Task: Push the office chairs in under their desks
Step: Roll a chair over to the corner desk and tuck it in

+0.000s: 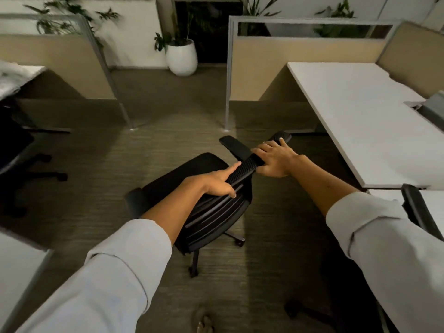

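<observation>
Both hands grip the chair [192, 174] backrest — desk [355, 121] edge just beside, right.

I wear a pale grey-white long-sleeved shirt. My left sleeve [101, 280] and my right sleeve [384, 246] are both pushed up to mid-forearm, the cloth bunched in soft folds at the cuffs. My forearms, hands and fingers are bare, with short, plain nails.
</observation>
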